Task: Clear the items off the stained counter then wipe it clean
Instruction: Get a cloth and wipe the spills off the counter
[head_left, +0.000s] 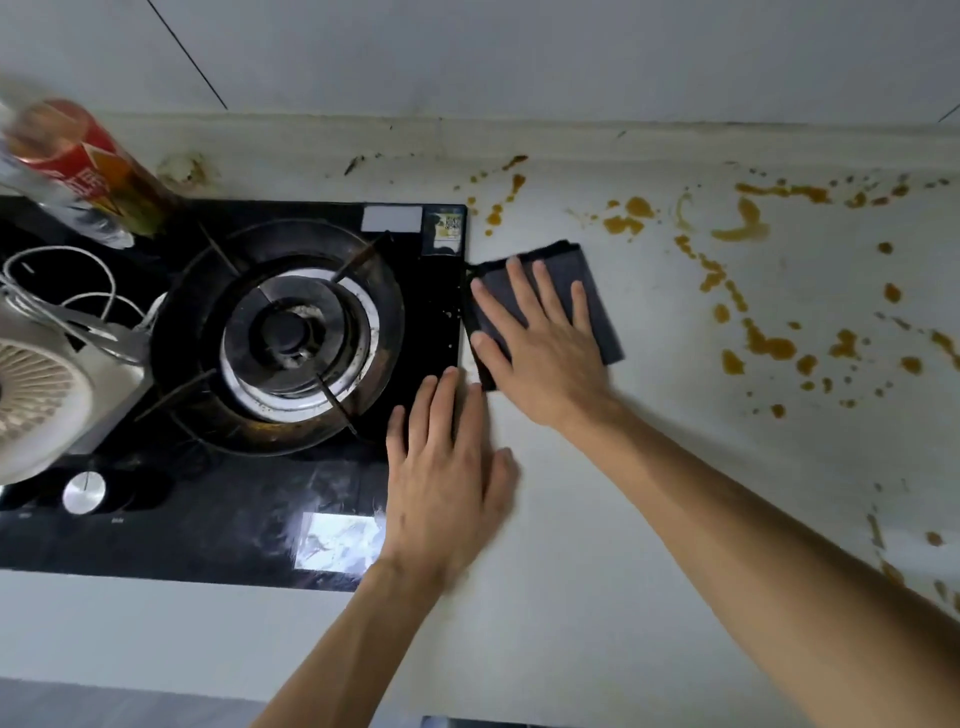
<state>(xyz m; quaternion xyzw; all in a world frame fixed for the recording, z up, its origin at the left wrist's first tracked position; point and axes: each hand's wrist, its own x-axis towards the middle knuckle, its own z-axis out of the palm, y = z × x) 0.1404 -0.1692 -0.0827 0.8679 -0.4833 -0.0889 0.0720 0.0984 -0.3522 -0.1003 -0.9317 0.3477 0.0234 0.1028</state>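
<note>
A folded dark grey cloth (597, 291) lies on the white counter (649, 467) just right of the stove's edge. My right hand (540, 343) presses flat on the cloth with fingers spread. My left hand (447, 478) rests flat, palm down, half on the stove's right edge and half on the counter, holding nothing. Orange-brown sauce stains (763, 343) are spattered across the counter's right and back parts, with more stains (628, 215) near the wall.
A black glass gas stove (208, 530) with a burner (285, 332) fills the left. On its far left stand a red-labelled bottle (78, 161) and a white fan (36, 395) with a cable. A silver knob (84, 492) sits at the front.
</note>
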